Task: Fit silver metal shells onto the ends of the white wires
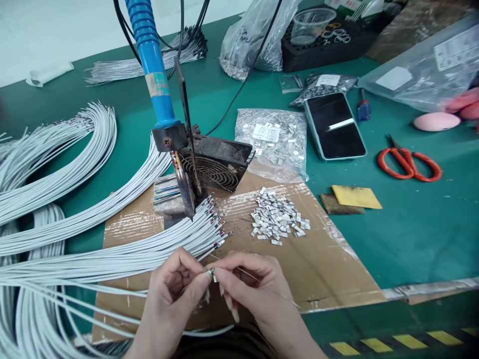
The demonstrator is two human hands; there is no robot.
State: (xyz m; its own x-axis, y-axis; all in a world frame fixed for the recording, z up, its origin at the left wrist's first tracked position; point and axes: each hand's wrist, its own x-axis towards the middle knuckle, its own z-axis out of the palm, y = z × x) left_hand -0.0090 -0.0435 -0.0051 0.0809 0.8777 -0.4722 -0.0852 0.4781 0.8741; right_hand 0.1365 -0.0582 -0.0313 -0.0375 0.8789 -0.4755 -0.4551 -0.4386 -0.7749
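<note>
My left hand [175, 289] and my right hand [258, 281] meet low in the middle of the view, fingertips pinched together. Between them is a small silvery metal connector [214, 276], mostly covered by the fingers. A thin solder-like wire [279, 294] runs across my right hand. Just beyond the hands lies a bundle of white cables [160, 254] with stripped, coloured ends. Above it a blue-handled soldering iron [149, 65] is fixed tip down. To the right of the iron, loose metal connectors [277, 214] lie in a pile on cardboard [318, 264].
A small black fan [220, 162] stands behind the iron. Farther right are a bag of connectors [275, 139], a phone [337, 127], orange-handled scissors [407, 162], a yellow sponge [357, 197] and a small screwdriver [363, 107]. Coiled white cables [93, 144] cover the left side.
</note>
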